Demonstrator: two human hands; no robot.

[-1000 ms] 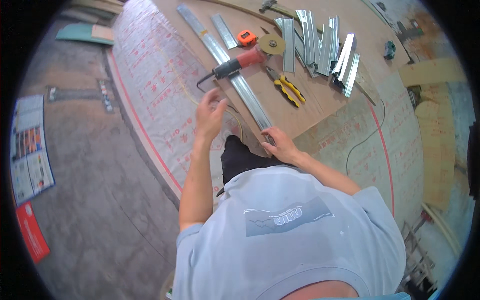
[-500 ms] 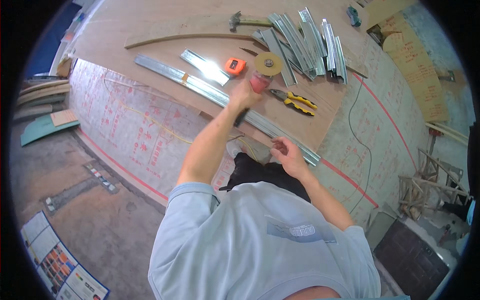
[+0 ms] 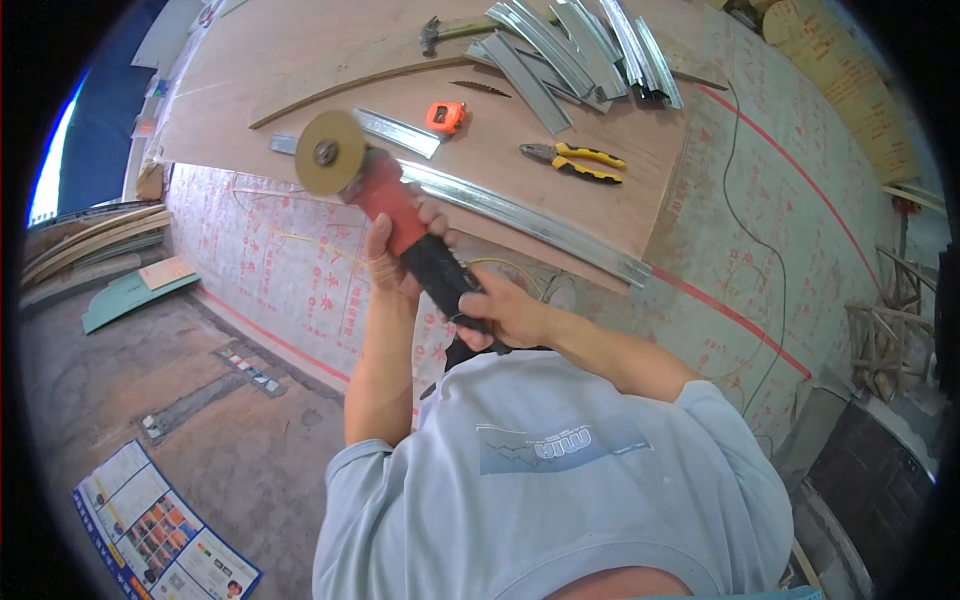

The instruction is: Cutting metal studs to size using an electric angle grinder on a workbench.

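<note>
Gripping the angle grinder [image 3: 400, 215] w/ both hands now: right hand [image 3: 500, 312] is clenching the black rear handle nearest the body, left hand [image 3: 400, 250] is wrapping the red body just ahead of it. The tool is hanging in the air, lifted off the board, disc [image 3: 330, 153] pointing far-left and tilted up toward the camera.

Vs. half a sec ago: the left hand was alone on the grinder, which was lying down by the channel, w/ the right hand free nearer the body; a sec ago neither hand was holding it. So the grinder is going from lying flat to being carried two-handed, prob. being readied for use; can't tell if it's spinning.

Just beyond the hands, a long metal channel [image 3: 520, 215] is lying along the near edge of the plywood board [image 3: 300, 50]. Farther right, yellow-handled pliers [image 3: 575, 162]; an orange tape measure [image 3: 445, 117] left of them. Farthest: a stack of metal profiles [image 3: 580, 40] and a hammer [image 3: 440, 32].
</note>
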